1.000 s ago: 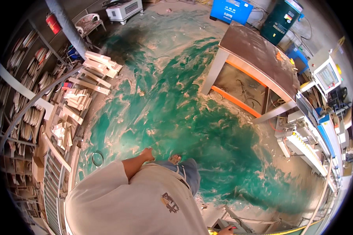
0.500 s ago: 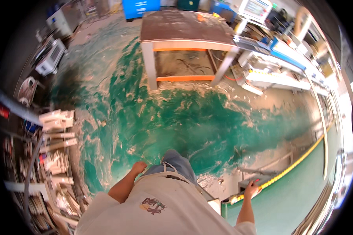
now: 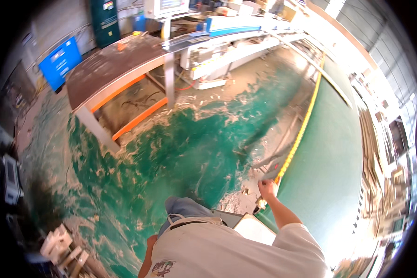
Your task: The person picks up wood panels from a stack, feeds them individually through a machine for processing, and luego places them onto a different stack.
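Currently the person is standing on a worn green floor (image 3: 171,153), seen from above; torso in a light shirt fills the lower edge of the view.

Right hand (image 3: 267,189): arm stretched forward and to the right, hand loosely curled, near the yellow floor line (image 3: 301,134). Something small shows just below the wrist, too blurred to identify; cannot tell whether the hand grips anything.

Left hand: not visible. Only part of the left forearm (image 3: 147,257) shows at the lower edge, hanging by the body; hand state cannot be told.

Nearest thing: a pale flat panel (image 3: 255,228), just below the right hand, beside the person's leg. Hand and panel appear apart, not touching.

Surroundings: metal-topped worktable (image 3: 111,69) with orange rails stands well ahead, toward the upper left. A long machine line (image 3: 236,34) runs along the top. Wood offcuts (image 3: 62,245) lie at the lower left. Sawdust and debris are scattered across the floor.

Progress, as a judgement: no handling is under way. Nothing is lifted, the panel lies untouched, worktable top looks bare of workpieces. Everything is still to do.
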The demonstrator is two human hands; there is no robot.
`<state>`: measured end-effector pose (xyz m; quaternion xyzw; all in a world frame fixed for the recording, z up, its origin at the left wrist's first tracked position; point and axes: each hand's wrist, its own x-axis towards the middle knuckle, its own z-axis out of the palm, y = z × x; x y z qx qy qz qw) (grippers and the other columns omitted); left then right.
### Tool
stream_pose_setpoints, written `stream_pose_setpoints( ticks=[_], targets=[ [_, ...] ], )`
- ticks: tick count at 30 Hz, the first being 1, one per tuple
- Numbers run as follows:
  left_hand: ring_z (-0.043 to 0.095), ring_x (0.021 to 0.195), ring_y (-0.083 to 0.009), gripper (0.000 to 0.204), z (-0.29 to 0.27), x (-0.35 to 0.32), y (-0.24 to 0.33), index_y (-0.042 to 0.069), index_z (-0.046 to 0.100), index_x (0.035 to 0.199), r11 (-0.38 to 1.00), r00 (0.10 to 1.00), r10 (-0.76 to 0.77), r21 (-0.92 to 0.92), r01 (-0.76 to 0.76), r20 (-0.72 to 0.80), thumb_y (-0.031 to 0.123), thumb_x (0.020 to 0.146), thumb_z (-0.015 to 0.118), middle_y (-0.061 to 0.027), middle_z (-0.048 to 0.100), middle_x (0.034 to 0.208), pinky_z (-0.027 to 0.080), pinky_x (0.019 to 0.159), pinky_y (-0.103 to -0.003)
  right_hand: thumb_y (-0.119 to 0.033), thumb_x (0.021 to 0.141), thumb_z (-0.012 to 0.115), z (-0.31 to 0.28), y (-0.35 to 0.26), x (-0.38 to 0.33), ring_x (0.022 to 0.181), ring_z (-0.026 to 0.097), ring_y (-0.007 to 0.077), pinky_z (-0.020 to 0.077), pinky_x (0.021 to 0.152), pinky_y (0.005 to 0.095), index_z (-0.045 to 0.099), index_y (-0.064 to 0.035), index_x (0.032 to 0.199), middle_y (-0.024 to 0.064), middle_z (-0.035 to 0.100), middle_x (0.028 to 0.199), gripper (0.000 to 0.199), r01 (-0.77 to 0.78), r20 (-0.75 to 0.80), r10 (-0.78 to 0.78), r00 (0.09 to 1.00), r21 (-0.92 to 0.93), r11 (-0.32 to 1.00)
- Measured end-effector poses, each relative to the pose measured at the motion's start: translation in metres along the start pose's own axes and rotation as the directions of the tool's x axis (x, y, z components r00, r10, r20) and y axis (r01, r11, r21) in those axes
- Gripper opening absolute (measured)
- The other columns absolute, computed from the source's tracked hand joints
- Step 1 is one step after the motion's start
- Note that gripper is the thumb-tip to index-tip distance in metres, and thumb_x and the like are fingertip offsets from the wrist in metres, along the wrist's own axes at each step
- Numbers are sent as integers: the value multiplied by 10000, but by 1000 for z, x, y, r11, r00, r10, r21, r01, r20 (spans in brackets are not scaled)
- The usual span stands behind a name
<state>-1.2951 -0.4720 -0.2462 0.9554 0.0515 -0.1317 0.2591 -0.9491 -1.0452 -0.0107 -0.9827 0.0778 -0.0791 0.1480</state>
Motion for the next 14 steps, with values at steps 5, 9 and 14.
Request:
stream_pose_setpoints(
  ticks=[5,9,14],
  targets=[
    [668,877,-389,331,-10,7,-11,141,716,1037,990,996,-49,-127,59,78,377,916,519,-158,711,954,522,732,-528,-383,889,608,-8,-3,-1,808,673,294,121,1223,555,761,-104,766,109,699,740,341,35,-33,-36,999,-43,998],
    [685,869,-369,394,-26,13,-18,121,718,1106,974,949,-203,144,172,239,401,943,493,-166,723,958,524,739,-525,-378,909,608,-5,-15,8,760,667,301,138,1221,547,741,-83,736,117,691,731,366,49,-49,-51,997,-36,998],
    [729,872,-282,524,-75,20,29,104,695,1219,794,817,-521,-210,570,249,502,891,604,-161,748,921,541,792,-453,-406,892,666,1,-1,2,791,686,304,163,1214,539,757,-97,860,125,699,715,323,-3,-105,6,994,29,1000]
  ],
)
